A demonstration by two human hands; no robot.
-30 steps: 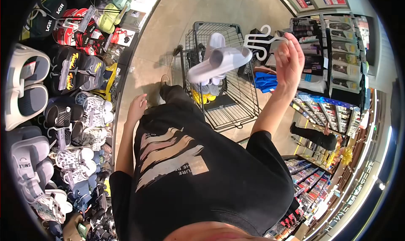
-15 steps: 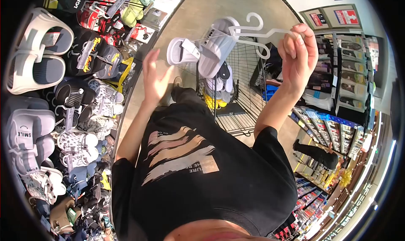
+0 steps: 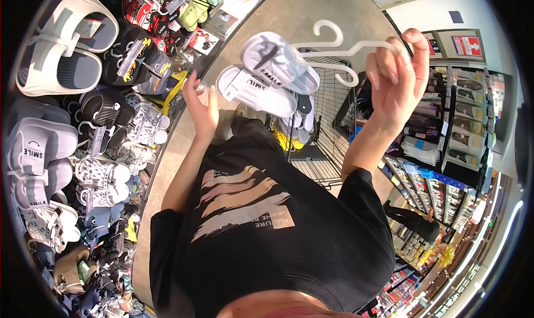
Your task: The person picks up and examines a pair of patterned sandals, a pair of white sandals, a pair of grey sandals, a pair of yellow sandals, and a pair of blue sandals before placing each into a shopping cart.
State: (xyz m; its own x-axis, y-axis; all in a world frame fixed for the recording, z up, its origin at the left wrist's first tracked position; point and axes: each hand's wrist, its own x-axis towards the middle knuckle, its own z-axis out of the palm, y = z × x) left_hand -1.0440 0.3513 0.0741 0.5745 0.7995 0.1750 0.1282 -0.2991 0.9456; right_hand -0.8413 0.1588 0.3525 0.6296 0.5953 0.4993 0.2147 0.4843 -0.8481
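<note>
Shop interior, fisheye view. We've got a smooth beige-grey floor (image 3: pixel 311 9) with a glossy patch. Left side: long footwear display (image 3: pixel 243 23), packed, dark edge strip along the aisle. Upper right: pale wall (image 3: pixel 417 15), small dark panel (image 3: pixel 456 17), red-and-white poster (image 3: pixel 466 46) in a frame. Below that we see a dark rack (image 3: pixel 449 104) of clear-packaged goods, then angled shelving (image 3: pixel 428 194). Far right: bright linear light (image 3: pixel 509 220), rows of small light points, gold decoration (image 3: pixel 446 255). Fine print there is too small for us to read.
</note>
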